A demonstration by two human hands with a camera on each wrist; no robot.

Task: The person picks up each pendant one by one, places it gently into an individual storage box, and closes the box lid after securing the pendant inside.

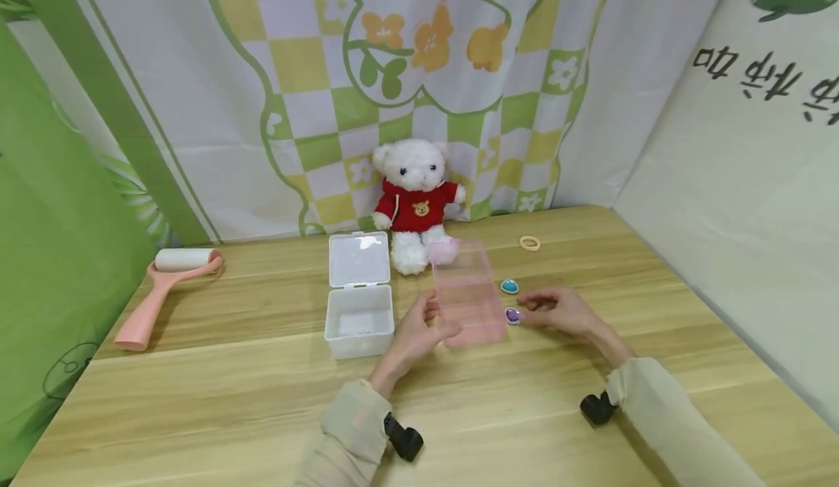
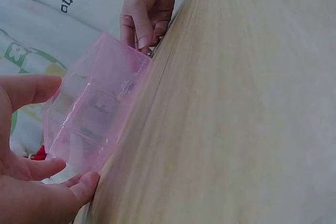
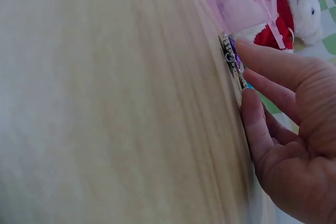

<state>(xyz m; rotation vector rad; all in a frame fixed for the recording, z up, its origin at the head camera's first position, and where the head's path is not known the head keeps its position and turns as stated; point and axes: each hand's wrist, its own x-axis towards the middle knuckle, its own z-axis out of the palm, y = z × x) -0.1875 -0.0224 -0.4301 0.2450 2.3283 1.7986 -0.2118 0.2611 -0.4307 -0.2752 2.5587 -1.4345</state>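
A see-through pink plastic box [image 1: 468,312] stands with its lid [image 1: 462,263] raised. My left hand [image 1: 416,334] rests at its left front corner, thumb and fingers spread and touching it; in the left wrist view, the pink box [image 2: 105,108] rises beside those fingers. To its right, my right hand [image 1: 564,312] has thumb and index finger at a purple gem [image 1: 513,316] with a silvery beaded rim. The right wrist view shows the gem [image 3: 233,56] between these two fingertips, low at the tabletop. A turquoise gem [image 1: 509,286] lies just behind it.
Left of my left hand stands a white box [image 1: 360,319] with its lid up. Behind sits a white teddy bear [image 1: 416,196] in a red hoodie. A pink-handled lint roller [image 1: 167,283] lies far left, a pale ring [image 1: 529,243] at the back right. Patterned cloth hangs behind the table.
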